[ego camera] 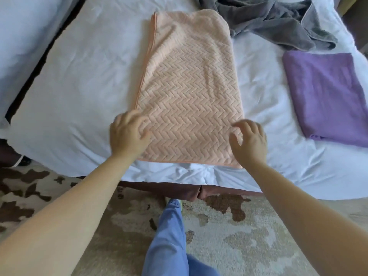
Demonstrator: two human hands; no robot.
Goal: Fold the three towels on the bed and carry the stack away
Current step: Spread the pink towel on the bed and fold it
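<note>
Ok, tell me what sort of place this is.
Probably a bedroom: a bed with white bedding, a peach towel, purple towel and grey towel laid on it, and patterned carpet on the floor below.

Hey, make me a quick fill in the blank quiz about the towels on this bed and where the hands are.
1. The neatly folded towel on the right side of the bed is ____ in colour.
2. The crumpled towel at the far side is ____ in colour.
3. The left hand and right hand are both at the ____ end of the herringbone towel.
Missing words: purple; grey; near.
</note>
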